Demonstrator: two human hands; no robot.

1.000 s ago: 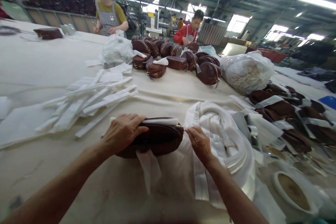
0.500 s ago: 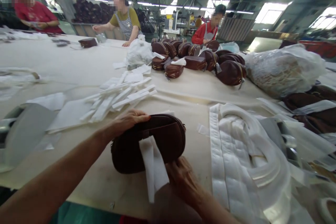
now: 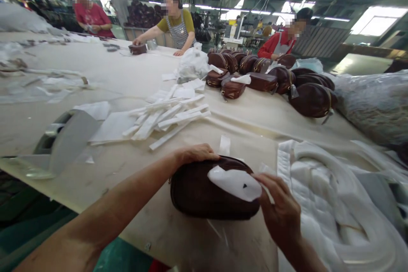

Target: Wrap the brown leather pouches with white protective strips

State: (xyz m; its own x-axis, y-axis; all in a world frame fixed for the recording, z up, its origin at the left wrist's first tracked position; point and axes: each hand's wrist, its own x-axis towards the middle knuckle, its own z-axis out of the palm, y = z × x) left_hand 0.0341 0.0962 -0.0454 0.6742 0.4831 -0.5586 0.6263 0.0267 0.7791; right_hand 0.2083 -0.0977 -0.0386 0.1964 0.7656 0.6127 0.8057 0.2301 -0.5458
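A dark brown oval zip bag (image 3: 197, 195) stands on the table in front of me. My left hand (image 3: 199, 153) grips its upper rim, the fingers hidden behind it. Against the bag's upper right front lies a soft white strip (image 3: 234, 183) with a small dark mark. My right hand (image 3: 282, 206) pinches this strip at its right end, beside the bag. Behind the bag, a small white piece (image 3: 225, 143) lies on the table.
Cut white strips (image 3: 172, 114) are heaped beyond my left hand. A coiled white padded roll (image 3: 306, 165) lies at the right. Finished brown bags (image 3: 255, 80) stand farther back, near a large plastic-wrapped bundle (image 3: 376, 102). A tape dispenser (image 3: 60, 140) is at left. Several co-workers stand across the table.
The white strip that hung down the bag's front now lies across its upper right, with my right hand raised to it. A co-worker's hand has reached a distant brown bag. My view has shifted left.
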